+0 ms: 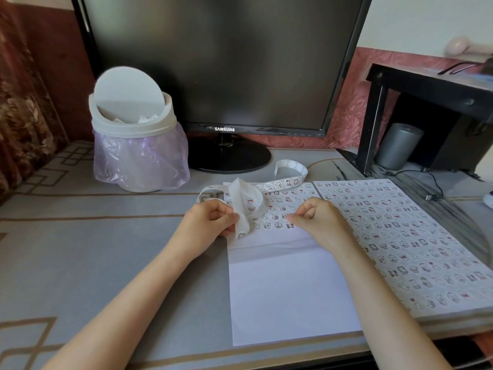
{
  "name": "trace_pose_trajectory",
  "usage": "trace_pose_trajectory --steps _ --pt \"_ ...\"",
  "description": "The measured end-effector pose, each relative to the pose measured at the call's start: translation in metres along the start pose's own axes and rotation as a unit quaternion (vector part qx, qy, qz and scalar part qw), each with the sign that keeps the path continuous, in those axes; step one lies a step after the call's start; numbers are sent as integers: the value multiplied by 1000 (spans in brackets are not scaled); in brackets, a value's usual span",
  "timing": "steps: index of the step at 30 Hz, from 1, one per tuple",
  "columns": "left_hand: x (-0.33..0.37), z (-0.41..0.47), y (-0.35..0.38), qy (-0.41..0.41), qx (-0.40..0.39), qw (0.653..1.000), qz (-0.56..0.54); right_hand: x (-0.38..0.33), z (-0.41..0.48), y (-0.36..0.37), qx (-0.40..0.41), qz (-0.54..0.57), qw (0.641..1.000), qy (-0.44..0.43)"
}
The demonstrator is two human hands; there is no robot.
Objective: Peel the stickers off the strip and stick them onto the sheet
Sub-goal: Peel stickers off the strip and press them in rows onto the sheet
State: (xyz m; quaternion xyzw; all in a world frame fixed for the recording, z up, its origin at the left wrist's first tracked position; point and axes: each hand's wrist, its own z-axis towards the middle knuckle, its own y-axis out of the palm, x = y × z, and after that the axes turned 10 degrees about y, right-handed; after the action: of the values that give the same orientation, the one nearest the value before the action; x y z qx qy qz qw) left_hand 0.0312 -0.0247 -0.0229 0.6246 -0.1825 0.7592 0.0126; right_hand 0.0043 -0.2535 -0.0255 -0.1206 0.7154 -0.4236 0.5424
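A long white sticker strip (280, 184) loops across the desk behind my hands, with small round cartoon stickers on it. My left hand (210, 218) pinches a bend of the strip near its end. A white sheet (288, 284) lies in front of me, its upper part filled with rows of stickers. My right hand (314, 217) has curled fingers, and its fingertips press down on a sticker (289, 222) at the end of the lowest row on the sheet.
A stack of sheets (416, 236) covered with stickers lies to the right of the sheet. A white swing-lid bin (133, 134) with a purple liner stands at back left. Behind is a black monitor (218, 62). A black shelf (432, 102) and cables sit at right.
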Motion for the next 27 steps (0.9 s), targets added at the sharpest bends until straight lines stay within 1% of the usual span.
trace_pose_trajectory --steps 3,7,12,21,27 --pt "0 0 0 -1 -1 1000 5 2 2 -1 1 2 1000 -2" --pt "1 0 0 1 -1 1000 12 3 2 -2 -15 54 998 -2" --pt "1 -1 0 0 -2 1000 14 6 4 -2 -29 39 999 -14" --pt "3 -1 0 1 -3 1000 4 8 4 -5 -66 62 996 -17" --pt "2 -1 0 1 -2 1000 8 7 4 -6 -67 70 995 -19"
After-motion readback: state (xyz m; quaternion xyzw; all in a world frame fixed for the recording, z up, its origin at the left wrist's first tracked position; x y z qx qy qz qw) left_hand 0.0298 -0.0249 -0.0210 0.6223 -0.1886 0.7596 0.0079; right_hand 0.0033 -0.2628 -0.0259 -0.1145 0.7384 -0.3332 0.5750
